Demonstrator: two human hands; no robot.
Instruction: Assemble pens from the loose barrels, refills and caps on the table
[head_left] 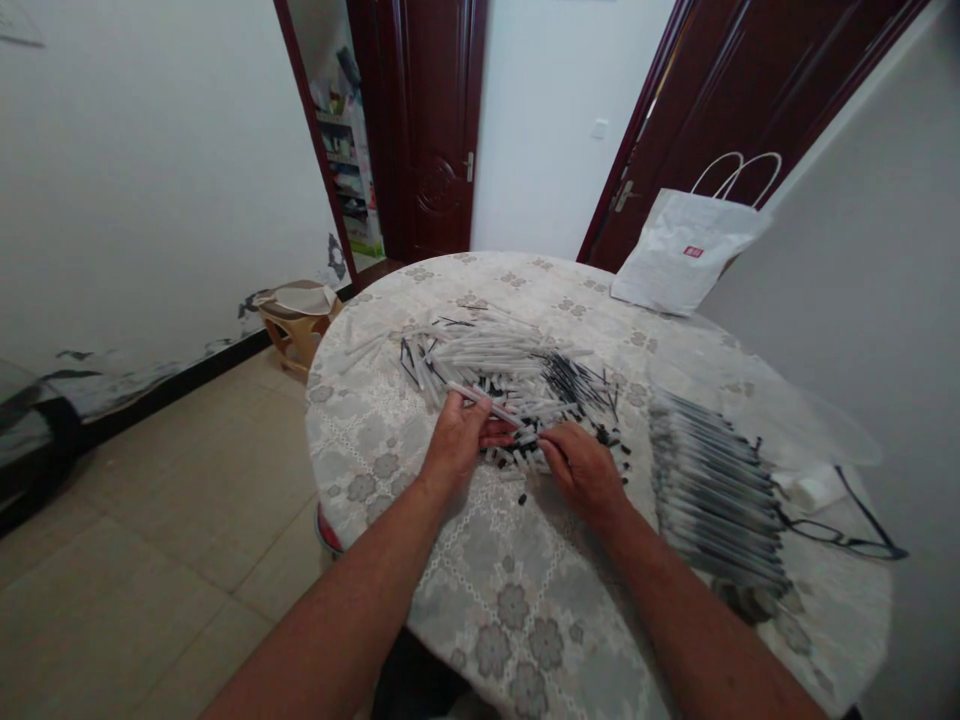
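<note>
Clearly, the held tube [500,411] looks slim, straight and whitish.

One left hand [459,440] and one right hand [583,468] make two. The slim white tubes [480,352] and thin black rods [570,382] number in the dozens, and the small black caps [523,499] are many, all too jumbled for exact totals. Pen-like sticks [712,490] exceed a dozen, blurred. There is one round table [540,640], one pair of eyeglasses [851,542], one paper bag [686,250], one stool [296,335], one light switch [600,129], two dark red doors [435,110] and two lever handles [470,167].
</note>
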